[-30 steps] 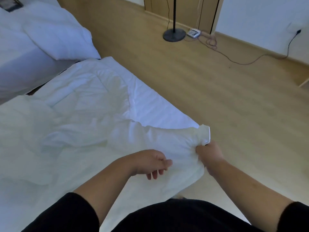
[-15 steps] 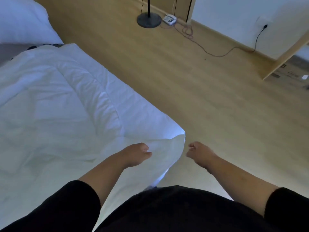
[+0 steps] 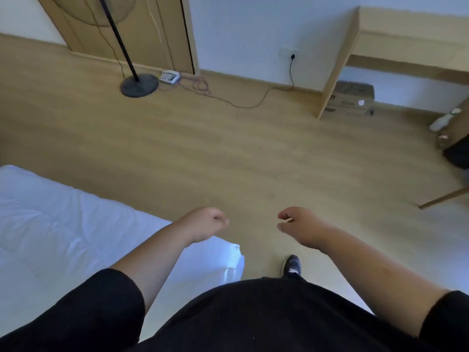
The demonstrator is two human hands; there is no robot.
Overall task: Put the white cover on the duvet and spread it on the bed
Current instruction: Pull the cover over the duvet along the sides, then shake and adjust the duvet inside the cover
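The white duvet in its cover [image 3: 58,232] lies spread over the bed at the lower left, its near corner [image 3: 233,260] hanging by my body. My left hand [image 3: 205,223] hovers above that corner with fingers curled, holding nothing. My right hand [image 3: 299,224] floats over the wooden floor to the right, fingers loosely curled and empty. Neither hand touches the fabric.
A black floor-lamp base [image 3: 139,85] and a white power strip [image 3: 170,77] with a cable sit by the far wall. A wooden desk [image 3: 355,59] with a cardboard box [image 3: 351,101] under it stands at the right. My shoe [image 3: 291,266] is on the floor.
My right hand let go of the duvet corner and both hands lifted off the fabric. The view swung right, away from the bed toward the floor and desk.
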